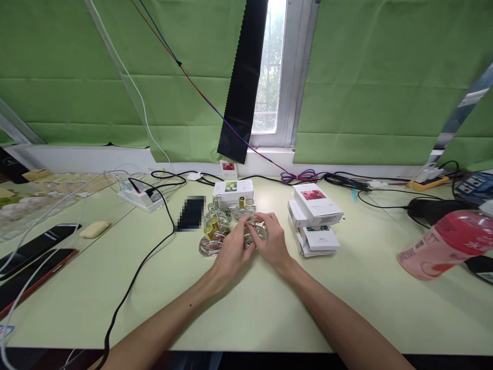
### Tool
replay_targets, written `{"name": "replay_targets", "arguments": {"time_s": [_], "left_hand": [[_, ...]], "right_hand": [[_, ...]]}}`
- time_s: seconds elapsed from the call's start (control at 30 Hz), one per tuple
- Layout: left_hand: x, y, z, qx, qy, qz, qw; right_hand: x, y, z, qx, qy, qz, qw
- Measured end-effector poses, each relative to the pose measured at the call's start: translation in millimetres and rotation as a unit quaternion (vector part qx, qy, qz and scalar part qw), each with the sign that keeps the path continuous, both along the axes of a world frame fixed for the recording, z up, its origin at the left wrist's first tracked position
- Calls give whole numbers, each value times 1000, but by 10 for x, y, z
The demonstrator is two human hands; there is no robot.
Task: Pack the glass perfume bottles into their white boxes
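My left hand (pixel 230 252) and my right hand (pixel 272 241) meet at the middle of the pale green table (pixel 250 303), both closed around a small clear glass perfume bottle (pixel 254 228). Several more glass bottles with gold caps (pixel 214 230) stand just left of and behind my hands. A white perfume box (pixel 233 189) lies behind them. At the right of my right hand is a stack of white perfume boxes (pixel 316 218), the top one with a pink picture.
A black cable (pixel 144 259) runs from a white power strip (pixel 139 197) toward the front edge. Phones (pixel 36 249) lie at far left, a pink bottle (pixel 449 245) on its side at right, and cables (pixel 346 181) along the window wall.
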State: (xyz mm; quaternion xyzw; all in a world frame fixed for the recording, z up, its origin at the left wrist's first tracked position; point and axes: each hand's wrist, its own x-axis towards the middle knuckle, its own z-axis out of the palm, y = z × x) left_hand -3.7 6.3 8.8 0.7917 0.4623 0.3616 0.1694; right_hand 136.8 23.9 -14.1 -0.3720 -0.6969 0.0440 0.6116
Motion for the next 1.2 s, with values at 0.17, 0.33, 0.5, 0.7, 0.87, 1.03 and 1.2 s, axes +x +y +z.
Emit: {"name": "replay_targets", "arguments": {"time_s": [0.17, 0.33, 0.5, 0.7, 0.87, 1.03, 1.2], "left_hand": [[2, 0, 4, -5, -1, -2, 1000], [0, -6, 17, 1, -3, -2, 1000], [-2, 0, 7, 0, -6, -1, 1000], [1, 5, -3, -5, 1, 3, 1000], [4, 5, -1, -4, 9, 7, 1000], [5, 7, -9, -2, 9, 8, 1000], [2, 1, -7, -2, -1, 5, 1000]], "right_hand": [[-3, -1, -6, -5, -1, 2, 1000], [-3, 1, 17, -2, -3, 0, 1000], [-5, -9, 44, 13, 2, -10, 1000], [-1, -20, 44, 12, -6, -6, 1000], [0, -11, 30, 4, -14, -2, 1000], [-16, -17, 29, -15, 8, 0, 1000], [-31, -20, 30, -30, 20, 5, 999]]}}
